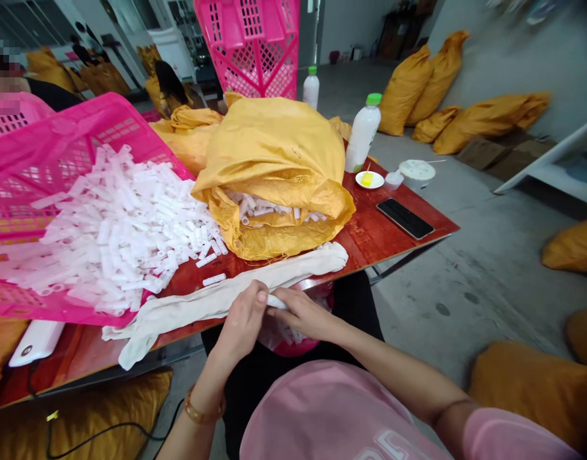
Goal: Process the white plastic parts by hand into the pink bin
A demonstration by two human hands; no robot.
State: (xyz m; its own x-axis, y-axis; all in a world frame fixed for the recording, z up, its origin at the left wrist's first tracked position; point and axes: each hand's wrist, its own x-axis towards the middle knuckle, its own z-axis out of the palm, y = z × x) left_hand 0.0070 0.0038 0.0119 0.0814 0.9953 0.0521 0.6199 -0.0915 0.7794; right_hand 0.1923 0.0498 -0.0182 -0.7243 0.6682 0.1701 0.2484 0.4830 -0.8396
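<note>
My left hand [243, 319] and my right hand [303, 313] meet at the table's front edge, both pinched on one small white plastic tube [276, 301]. Just beyond them a long cream cloth [211, 300] lies along the edge of the red table [370, 233]. A heap of white tubes [125, 236] spills from a tipped pink crate [48, 160] at the left. A yellow sack [274, 166] in the middle gapes open with more tubes inside. Below my hands sits a pink container [297, 342] with tubes in it, in my lap.
On the table's right part lie a black phone [404, 218], a white bottle [363, 133], a small dish [370, 179] and a lidded cup [416, 171]. A second pink crate [255, 45] stands behind. Yellow sacks [465, 96] lie on the floor. Another person sits far left.
</note>
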